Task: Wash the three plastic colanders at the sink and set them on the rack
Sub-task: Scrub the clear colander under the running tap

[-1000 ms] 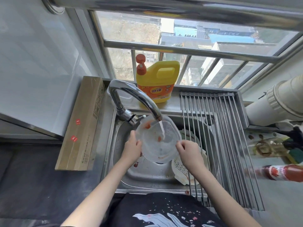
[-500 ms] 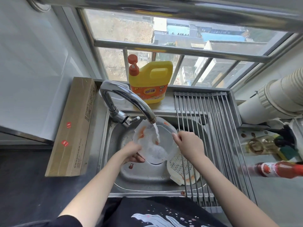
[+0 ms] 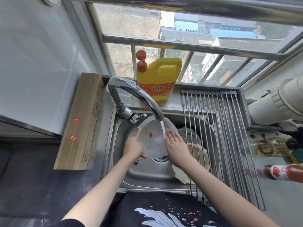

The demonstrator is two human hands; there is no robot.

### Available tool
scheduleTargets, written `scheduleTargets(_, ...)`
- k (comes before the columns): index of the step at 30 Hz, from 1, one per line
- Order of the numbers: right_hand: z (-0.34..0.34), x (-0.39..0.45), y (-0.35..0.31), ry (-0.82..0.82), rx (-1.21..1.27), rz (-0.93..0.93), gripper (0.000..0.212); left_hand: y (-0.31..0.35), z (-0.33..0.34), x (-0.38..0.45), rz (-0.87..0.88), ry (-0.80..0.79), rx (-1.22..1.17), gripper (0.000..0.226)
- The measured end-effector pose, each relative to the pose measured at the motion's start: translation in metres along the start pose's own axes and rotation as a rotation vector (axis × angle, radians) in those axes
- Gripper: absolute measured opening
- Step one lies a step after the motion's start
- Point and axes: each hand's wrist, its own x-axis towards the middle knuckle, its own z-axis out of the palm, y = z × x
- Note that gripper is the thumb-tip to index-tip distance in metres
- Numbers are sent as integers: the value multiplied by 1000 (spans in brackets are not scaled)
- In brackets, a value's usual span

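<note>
Your left hand (image 3: 133,147) grips the near-left rim of the pale colander (image 3: 151,138), fingers curled under it, holding it tilted over the sink (image 3: 147,176) beneath the running tap (image 3: 136,95) — red specks cling inside. Your right hand (image 3: 176,145) lies flat on its right side, fingers straight and slightly spread. Two more colanders (image 3: 196,154) wait soiled at the sink's right edge under the bare rack (image 3: 229,131) — so most work remains.

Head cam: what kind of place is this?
Likely a home kitchen, at the sink by a window: a steel sink with the faucet running, a yellow detergent jug on the ledge, and a roll-up drying rack.
</note>
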Motion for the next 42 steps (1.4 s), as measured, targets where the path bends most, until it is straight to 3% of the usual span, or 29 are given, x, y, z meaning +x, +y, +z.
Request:
scheduleTargets(3,0,3,-15,-145,-65,-72,62,3,0,-8,61,49,51,14)
scheduleTargets(6,0,-1,-23,-193,-7,-173,66,3,3,-7,94,60,64,19)
scheduleTargets(9,-8,6,-10,-149,-152,-18,60,3,2,-6,85,56,61,22)
scheduleTargets(12,-12,10,-2,-208,-239,82,64,6,1,-6,65,60,61,21)
scheduleTargets(18,-8,3,-29,-300,269,-123,37,6,8,-7,-39,52,-153,23)
scheduleTargets(22,-15,9,-1,-197,-175,-84,50,-3,4,-6,-55,8,-81,25)
scheduleTargets(25,-22,13,4,-199,-374,-33,61,-6,7,-2,-79,-1,-145,23)
scheduleTargets(28,-17,11,-15,-295,-382,36,64,-5,11,3,-104,-38,-211,25)
scheduleTargets(30,-13,7,-27,-333,-262,31,53,-6,11,5,-121,-58,-216,22)
scheduleTargets(33,-14,-3,-33,-233,-41,-78,28,-9,10,8,-172,-91,-301,26)
scheduleTargets(36,-20,-11,-25,-51,155,-152,20,-16,13,12,-209,-123,-334,21)
scheduleTargets(39,-17,-11,-19,42,136,-112,20,-13,15,5,-227,-152,-353,21)
scheduleTargets(40,-14,-10,-19,94,71,-38,24,-11,15,1,-226,-172,-351,19)
scheduleTargets(42,-20,-9,-22,8,-46,129,63,-10,15,0,-232,-200,-349,19)
